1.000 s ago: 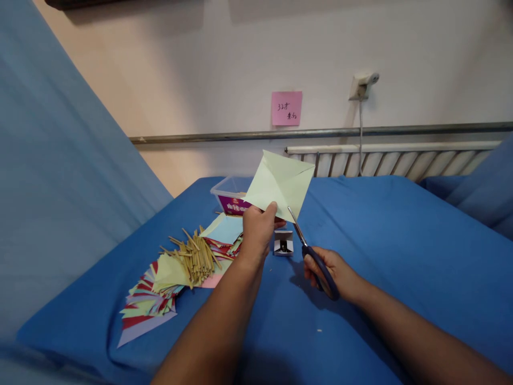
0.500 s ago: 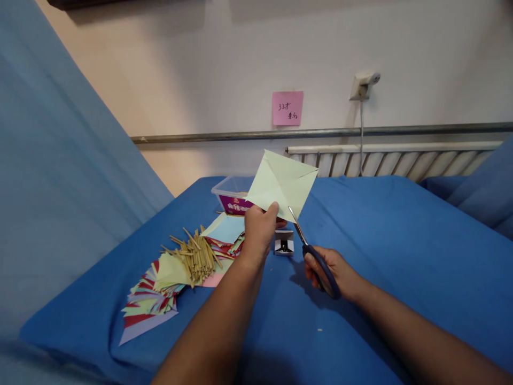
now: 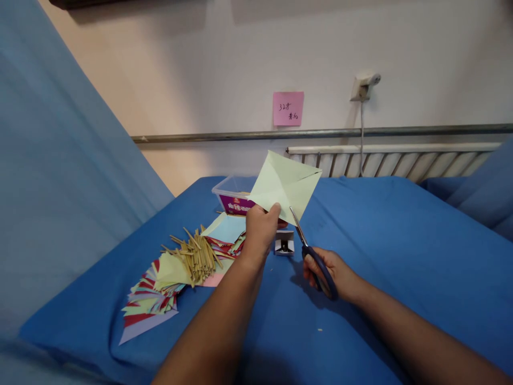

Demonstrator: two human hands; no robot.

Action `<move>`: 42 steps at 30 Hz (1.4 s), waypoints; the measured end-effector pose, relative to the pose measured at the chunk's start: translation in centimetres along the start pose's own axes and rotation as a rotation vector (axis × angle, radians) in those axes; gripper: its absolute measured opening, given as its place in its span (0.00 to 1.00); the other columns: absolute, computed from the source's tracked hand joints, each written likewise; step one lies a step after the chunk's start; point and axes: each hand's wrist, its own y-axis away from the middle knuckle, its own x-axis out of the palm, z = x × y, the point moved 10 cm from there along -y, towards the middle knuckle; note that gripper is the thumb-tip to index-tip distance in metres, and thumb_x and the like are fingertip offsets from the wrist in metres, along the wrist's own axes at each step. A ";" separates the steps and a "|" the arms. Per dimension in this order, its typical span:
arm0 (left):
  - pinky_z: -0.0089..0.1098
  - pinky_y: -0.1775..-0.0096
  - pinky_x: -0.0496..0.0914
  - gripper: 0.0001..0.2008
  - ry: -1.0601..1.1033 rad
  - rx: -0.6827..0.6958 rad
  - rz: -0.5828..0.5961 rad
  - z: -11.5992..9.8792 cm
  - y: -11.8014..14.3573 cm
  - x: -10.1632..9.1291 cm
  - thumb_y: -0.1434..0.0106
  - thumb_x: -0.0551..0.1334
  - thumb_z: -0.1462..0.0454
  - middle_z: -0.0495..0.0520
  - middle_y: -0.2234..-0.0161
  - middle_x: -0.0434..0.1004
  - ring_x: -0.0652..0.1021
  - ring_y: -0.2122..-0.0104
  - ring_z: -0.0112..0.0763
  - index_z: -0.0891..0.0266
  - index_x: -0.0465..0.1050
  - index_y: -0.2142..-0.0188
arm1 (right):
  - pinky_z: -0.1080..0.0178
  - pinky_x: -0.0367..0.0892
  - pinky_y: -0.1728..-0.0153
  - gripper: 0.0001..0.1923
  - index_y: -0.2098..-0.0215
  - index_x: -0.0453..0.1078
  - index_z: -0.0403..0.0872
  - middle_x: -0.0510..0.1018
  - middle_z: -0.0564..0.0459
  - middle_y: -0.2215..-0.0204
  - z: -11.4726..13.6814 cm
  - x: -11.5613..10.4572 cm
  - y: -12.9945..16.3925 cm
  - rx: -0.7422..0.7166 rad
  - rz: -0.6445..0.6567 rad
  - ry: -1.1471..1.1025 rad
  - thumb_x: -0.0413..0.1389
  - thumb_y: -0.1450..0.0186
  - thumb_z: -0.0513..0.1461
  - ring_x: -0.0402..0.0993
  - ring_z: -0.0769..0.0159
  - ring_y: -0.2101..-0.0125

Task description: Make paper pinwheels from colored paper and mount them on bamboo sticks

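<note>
A blue-covered table point(image 3: 401, 251) carries everything. On its left part lies a fan of coloured paper squares point(image 3: 156, 299), with a heap of thin sticks point(image 3: 196, 256) on top of them and a pale blue sheet point(image 3: 226, 227) at the far end. Behind these stands a clear plastic box point(image 3: 232, 193) with a purple label. A small white box point(image 3: 284, 243) sits just right of the papers, near the table's middle.

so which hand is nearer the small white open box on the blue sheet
Left. The left hand holding the pale green paper square is just beside the small white open box; the right hand with the blue-handled scissors sits further off.
</note>
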 end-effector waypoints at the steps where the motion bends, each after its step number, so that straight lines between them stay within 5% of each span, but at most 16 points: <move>1: 0.35 0.75 0.75 0.10 -0.003 0.005 0.004 0.0 0.0 0.0 0.49 0.62 0.62 0.55 0.78 0.77 0.78 0.80 0.36 0.68 0.76 0.70 | 0.68 0.61 0.81 0.23 0.71 0.64 0.46 0.70 0.57 0.79 0.1 0.0 0.0 -0.003 -0.005 0.002 0.53 0.39 0.57 0.66 0.72 0.81; 42: 0.31 0.77 0.71 0.10 -0.042 0.021 0.038 0.4 -0.2 0.1 0.48 0.64 0.60 0.55 0.79 0.77 0.77 0.81 0.37 0.65 0.77 0.71 | 0.68 0.60 0.82 0.23 0.73 0.63 0.47 0.70 0.57 0.80 0.6 -0.2 0.0 -0.009 -0.018 0.035 0.52 0.38 0.58 0.65 0.72 0.83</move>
